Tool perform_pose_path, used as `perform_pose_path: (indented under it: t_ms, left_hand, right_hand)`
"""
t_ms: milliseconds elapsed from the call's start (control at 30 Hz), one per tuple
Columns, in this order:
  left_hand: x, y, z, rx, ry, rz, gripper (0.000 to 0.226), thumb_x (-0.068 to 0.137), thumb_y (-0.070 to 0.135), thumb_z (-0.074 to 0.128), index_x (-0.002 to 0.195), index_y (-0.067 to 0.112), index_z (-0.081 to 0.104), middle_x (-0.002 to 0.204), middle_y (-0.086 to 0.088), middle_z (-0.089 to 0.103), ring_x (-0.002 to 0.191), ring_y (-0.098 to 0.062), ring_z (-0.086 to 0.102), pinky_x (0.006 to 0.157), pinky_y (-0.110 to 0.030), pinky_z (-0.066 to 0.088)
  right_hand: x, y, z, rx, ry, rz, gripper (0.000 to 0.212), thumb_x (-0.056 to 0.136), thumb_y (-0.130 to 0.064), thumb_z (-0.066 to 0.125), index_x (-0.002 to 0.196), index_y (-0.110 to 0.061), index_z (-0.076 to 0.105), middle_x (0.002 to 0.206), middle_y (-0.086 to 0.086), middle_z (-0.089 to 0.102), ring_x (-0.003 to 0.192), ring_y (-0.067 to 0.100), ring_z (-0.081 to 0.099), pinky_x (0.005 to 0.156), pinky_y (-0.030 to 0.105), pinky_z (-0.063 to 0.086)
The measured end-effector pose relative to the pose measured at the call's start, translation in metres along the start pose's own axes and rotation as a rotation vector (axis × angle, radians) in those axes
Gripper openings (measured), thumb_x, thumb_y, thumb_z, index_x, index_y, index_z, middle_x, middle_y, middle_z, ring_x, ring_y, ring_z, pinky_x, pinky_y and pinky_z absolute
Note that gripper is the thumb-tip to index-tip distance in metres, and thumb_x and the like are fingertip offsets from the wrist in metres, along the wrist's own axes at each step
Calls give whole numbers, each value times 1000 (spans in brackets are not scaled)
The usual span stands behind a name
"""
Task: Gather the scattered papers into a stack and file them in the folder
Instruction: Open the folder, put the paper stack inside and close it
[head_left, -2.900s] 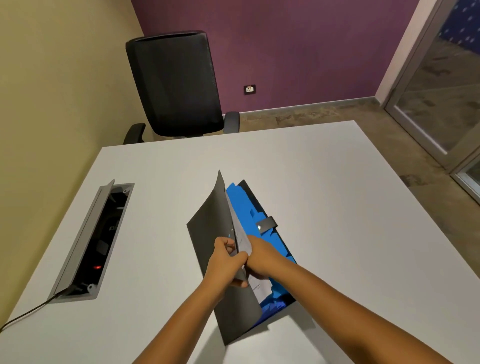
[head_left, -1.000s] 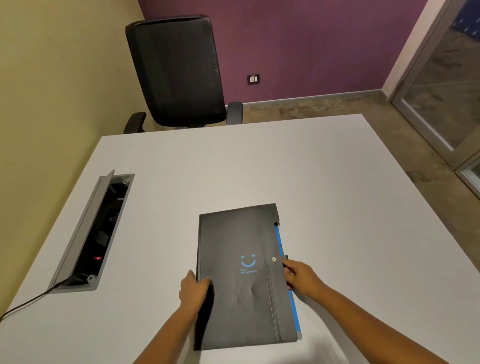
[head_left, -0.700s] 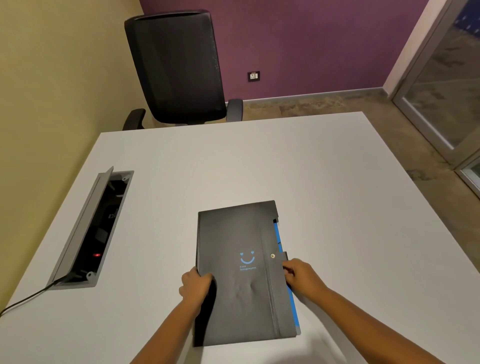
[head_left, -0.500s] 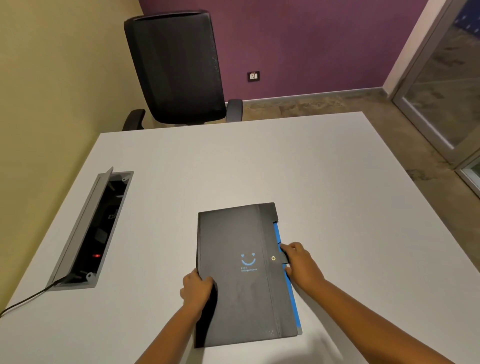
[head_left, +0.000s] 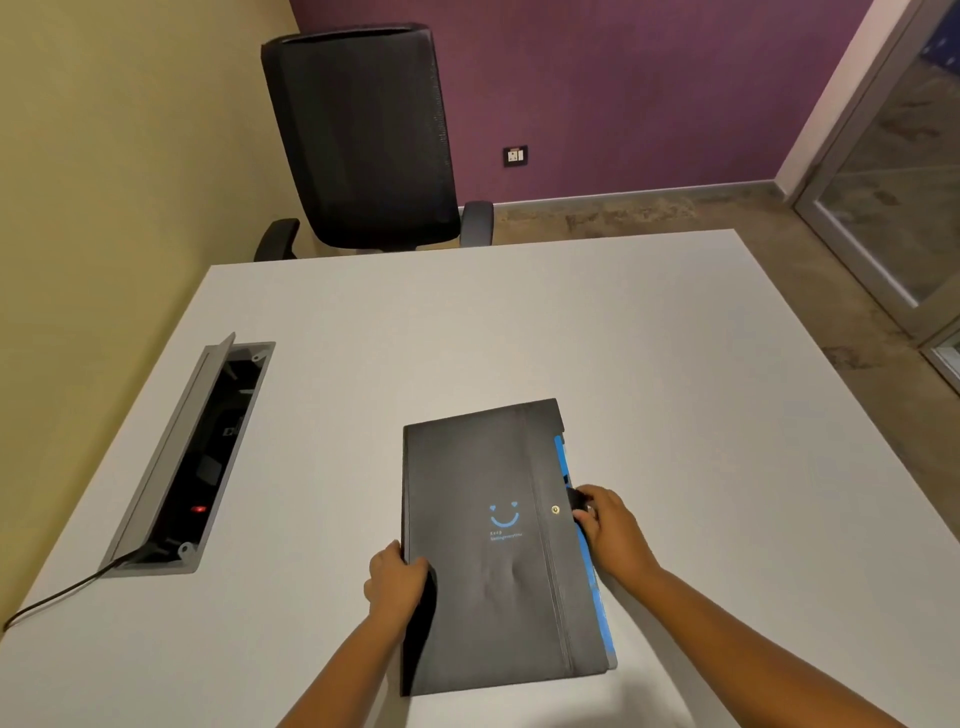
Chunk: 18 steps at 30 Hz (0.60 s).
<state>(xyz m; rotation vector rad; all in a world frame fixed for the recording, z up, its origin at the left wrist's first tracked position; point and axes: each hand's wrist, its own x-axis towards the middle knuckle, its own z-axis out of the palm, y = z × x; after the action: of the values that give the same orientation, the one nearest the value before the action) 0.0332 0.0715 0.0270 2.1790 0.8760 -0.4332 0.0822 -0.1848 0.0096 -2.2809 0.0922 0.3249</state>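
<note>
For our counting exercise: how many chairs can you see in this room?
1. The chair stands at the far side of the table, against the purple wall. Others may stand outside the view.

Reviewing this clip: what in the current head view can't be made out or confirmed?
- Papers: hidden by the closed folder cover; only a blue strip shows at its right edge.
- Small print under the smiley: too small to read.
- Strap tab: mostly covered by the right hand, so whether it has reached the snap is unclear.
- Left hand fingertips: hidden under the folder's edge.
- Cable box contents: too dark.
</note>
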Motion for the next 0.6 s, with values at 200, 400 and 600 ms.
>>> perform_pose_path:
  t_ms: [200, 400, 600]
  left_hand:
    - [1, -1, 0, -104, -9, -6, 5, 82, 5, 53, 84, 3, 56, 93, -18, 63, 86, -37, 61, 77, -38, 48]
    - [4, -5, -1, -199, -18, -17, 19, 82, 2, 52, 64, 8, 48, 70, -12, 52, 67, -26, 50, 63, -31, 37]
    - [5, -5, -1, -191, -4, 2, 9, 84, 3, 53, 89, 0, 60, 84, -16, 58, 75, -31, 57, 69, -43, 50]
  right_hand:
    - [-4, -1, 11, 202, 113, 133, 34, 101, -19, 32, 130, -7, 44, 119, 12, 60, 98, 18, 55, 81, 22, 39]
    - [-7, -6, 10, 209, 68, 79, 45, 98, -9, 37, 142, -18, 35, 137, 5, 52, 123, 22, 51, 98, 23, 36]
    - [-12, -1, 19, -289, -223, -126, 58, 97, 1, 26, 149, -21, 15, 159, 4, 9, 147, 18, 8, 119, 30, 12]
